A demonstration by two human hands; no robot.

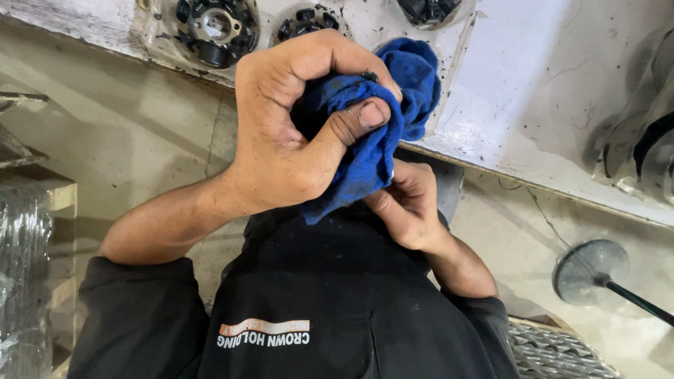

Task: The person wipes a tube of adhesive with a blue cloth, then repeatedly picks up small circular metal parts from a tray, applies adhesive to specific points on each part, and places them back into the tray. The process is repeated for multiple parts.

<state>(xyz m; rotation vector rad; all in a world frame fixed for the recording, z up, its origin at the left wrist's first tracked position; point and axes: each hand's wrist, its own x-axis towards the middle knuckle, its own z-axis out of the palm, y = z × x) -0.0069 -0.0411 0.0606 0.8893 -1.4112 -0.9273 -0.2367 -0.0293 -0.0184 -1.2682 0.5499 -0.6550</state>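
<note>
Gripping a blue rag (372, 151) in front of the chest, the left hand (291, 130) has it bunched in a closed fist; the right hand (411, 207), just below, pinches its hanging end, which runs down toward the body

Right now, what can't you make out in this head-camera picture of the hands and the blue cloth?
- Whatever the blue cloth is wrapped round: the cloth and the left hand cover it.
- The right hand: its fingertips are hidden behind the cloth.
- The black and metal parts on the white bench: cut off by the top edge.
- The shiny items at right: blurred and cut by the right edge.
</note>
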